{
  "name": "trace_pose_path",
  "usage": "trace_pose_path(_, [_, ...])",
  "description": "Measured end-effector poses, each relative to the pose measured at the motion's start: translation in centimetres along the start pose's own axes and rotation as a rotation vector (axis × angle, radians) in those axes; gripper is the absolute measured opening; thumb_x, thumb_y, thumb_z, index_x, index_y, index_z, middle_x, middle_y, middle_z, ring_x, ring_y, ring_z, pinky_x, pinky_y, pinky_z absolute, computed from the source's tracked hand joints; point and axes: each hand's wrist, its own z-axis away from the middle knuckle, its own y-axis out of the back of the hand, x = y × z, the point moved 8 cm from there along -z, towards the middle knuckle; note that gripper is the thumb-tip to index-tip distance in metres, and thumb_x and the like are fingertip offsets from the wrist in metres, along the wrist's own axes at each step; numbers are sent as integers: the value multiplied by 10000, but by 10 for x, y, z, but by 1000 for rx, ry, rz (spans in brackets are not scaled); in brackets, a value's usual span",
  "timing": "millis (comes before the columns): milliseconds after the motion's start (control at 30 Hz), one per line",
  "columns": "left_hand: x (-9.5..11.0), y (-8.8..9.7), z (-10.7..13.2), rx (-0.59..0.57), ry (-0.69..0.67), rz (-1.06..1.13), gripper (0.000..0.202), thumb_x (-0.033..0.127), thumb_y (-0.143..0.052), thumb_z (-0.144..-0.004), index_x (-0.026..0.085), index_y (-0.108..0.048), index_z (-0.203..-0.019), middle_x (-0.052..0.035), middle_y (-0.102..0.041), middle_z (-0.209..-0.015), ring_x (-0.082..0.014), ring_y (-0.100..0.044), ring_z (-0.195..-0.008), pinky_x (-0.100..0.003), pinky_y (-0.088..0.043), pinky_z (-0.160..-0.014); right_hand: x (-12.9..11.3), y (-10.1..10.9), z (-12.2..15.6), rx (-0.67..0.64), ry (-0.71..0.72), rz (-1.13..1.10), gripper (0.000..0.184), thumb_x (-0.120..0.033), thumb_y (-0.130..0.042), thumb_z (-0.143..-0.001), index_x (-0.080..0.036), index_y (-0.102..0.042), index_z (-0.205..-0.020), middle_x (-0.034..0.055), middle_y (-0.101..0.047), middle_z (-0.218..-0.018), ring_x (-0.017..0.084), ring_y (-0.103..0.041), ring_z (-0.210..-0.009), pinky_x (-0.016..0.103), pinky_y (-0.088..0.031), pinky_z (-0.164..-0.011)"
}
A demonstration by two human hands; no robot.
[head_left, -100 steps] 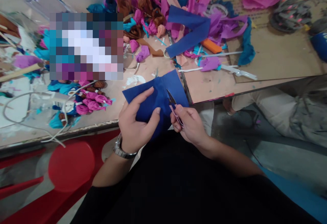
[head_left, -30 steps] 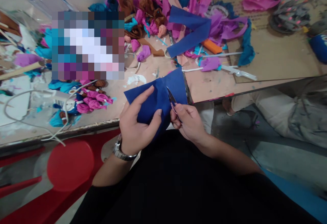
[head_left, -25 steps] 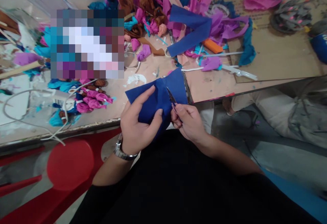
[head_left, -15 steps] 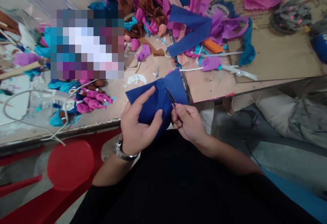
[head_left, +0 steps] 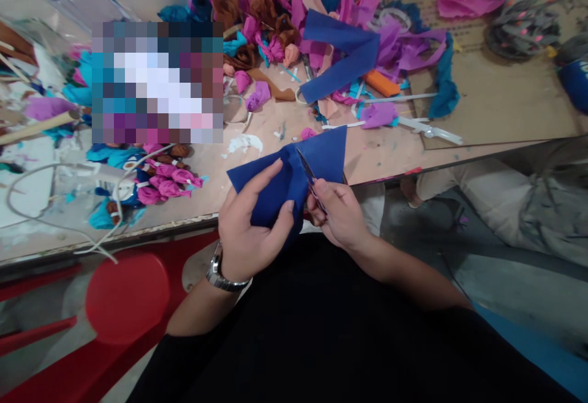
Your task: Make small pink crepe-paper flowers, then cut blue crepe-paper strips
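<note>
My left hand (head_left: 250,222) grips a sheet of dark blue paper (head_left: 280,185) from below, thumb and fingers wrapped over its lower left part. My right hand (head_left: 337,213) is closed on a small pair of scissors (head_left: 309,173), whose blades point up into the sheet along a slit. The part of the sheet right of the blades (head_left: 328,155) now stands out as a loose flap. All this is held just in front of the wooden table edge (head_left: 386,176), above my black-clothed lap.
The table (head_left: 482,103) carries heaps of pink, purple, brown and teal crepe paper (head_left: 275,17), a folded blue strip (head_left: 340,54), an orange tool (head_left: 379,82), small paper buds (head_left: 165,182) and a white cable (head_left: 68,219). A red plastic stool (head_left: 126,296) stands at lower left. Another person's legs (head_left: 505,201) are at right.
The scissors have worked further up into the blue sheet, and the part right of the cut has swung outward to the right as a flap. Both hands stay in place.
</note>
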Motion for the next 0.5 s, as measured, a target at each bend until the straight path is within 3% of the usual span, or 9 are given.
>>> trace_pose_path(500, [1, 3, -1, 15, -19, 5, 598, 299, -751, -925, 282, -595, -1502, -55, -687, -1445, -286, -688, -1297, -467, -532, -1186, -6, -12, -4, 16, 29, 22, 561, -684, -716, -910, -203, -626, -636, -68, -434, -486, 71, -363, -435, 223, -331, -447])
